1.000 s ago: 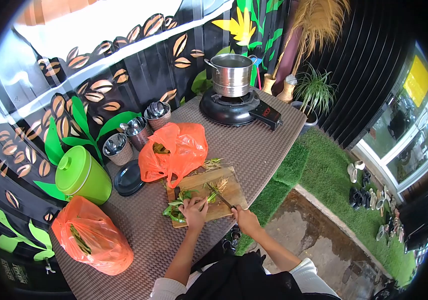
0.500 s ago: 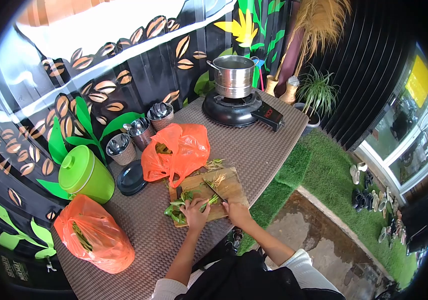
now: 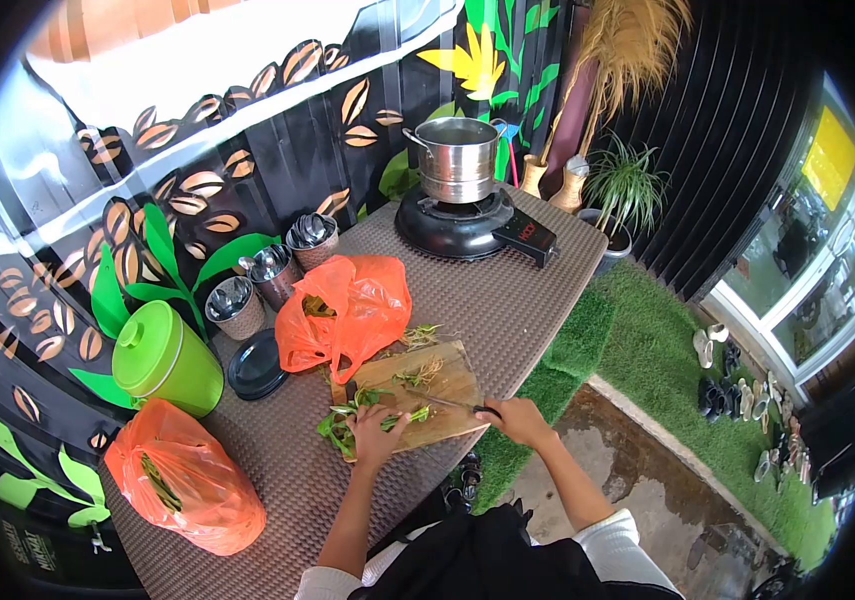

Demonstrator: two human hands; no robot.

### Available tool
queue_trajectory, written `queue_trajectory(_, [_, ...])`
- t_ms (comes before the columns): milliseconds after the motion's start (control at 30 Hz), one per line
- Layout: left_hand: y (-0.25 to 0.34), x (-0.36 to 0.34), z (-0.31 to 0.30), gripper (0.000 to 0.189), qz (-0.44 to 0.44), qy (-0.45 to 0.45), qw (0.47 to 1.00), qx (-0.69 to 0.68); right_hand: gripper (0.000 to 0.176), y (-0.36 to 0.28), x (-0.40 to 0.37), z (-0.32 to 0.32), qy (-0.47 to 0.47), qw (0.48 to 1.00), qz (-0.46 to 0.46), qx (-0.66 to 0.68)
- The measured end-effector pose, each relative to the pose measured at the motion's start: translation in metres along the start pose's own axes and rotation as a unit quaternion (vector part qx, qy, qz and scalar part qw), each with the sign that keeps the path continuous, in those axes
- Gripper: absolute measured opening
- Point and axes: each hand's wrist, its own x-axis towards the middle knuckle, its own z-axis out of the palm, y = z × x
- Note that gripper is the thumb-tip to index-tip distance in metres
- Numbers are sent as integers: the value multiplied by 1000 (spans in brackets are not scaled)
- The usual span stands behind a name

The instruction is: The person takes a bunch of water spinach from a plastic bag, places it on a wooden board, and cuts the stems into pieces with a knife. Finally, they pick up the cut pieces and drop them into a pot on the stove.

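A bunch of leafy greens lies at the left side of the wooden cutting board, part of it past the board's edge. My left hand presses down on the greens, its fingers bent over them. By its black handle, my right hand grips a knife, off the board's right edge. The blade points left across the board, close to the cut ends of the greens. A small heap of trimmed roots rests farther up on the board.
Behind the board sits an open orange plastic bag; a second full orange bag stands at left. A green lidded bucket, black plates and cutlery cups line the wall side. At the far end, a steel pot sits on a black stove.
My right hand has drawn the knife to the right, away from my left hand, and the blade now lies flatter across the board. My left hand remains on the greens.
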Motion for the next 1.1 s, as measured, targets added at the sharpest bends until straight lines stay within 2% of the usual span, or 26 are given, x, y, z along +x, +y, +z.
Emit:
queue_trajectory(67, [14, 0, -17, 38, 52, -37, 998, 20, 45, 7, 13, 4, 7, 1000, -2, -12])
queue_trajectory(167, [15, -4, -18, 44, 102, -35, 994, 37, 48, 10, 46, 7, 31, 999, 16, -41])
queue_trajectory(333, [1, -4, -8, 36, 70, -36, 997, -9, 52, 3, 94, 13, 96, 993, 63, -22])
queue_trajectory(400, [-2, -4, -6, 33, 58, -36, 997, -23, 53, -3, 96, 12, 76, 994, 81, -25])
queue_trajectory(467, [-1, -3, -4, 30, 51, -22, 998, 8, 55, -12, 86, 8, 56, 993, 100, -28])
queue_trajectory(567, [7, 5, -10, 29, 21, -25, 999, -8, 53, -20, 51, 16, 83, 986, 140, 28])
queue_trajectory(633, [4, 12, -6, 28, 19, -21, 1000, -3, 50, -25, 23, 19, 144, 968, 173, 108])
queue_trajectory(700, [0, 19, -8, 28, 16, -16, 1000, 3, 47, -21, 2, 24, 171, 962, 172, 128])
queue_trajectory(767, [0, 28, -12, 29, -49, -67, 997, 8, 45, -23, -21, 15, 147, 963, 173, 144])
queue_trajectory(867, [17, 34, -27, 30, -44, -89, 995, -4, 42, -25, -44, 1, 126, 972, 130, 150])
queue_trajectory(1000, [4, 37, -10, 32, -26, -68, 997, 23, 40, -28, -56, 22, 127, 968, 109, 188])
queue_trajectory(1067, [19, 37, -19, 33, -135, -86, 976, -147, 39, -40, -62, 36, 151, 968, 109, 166])
queue_trajectory(1100, [15, 37, -15, 33, -134, -87, 976, -147, 39, -45, -64, 42, 173, 968, 109, 144])
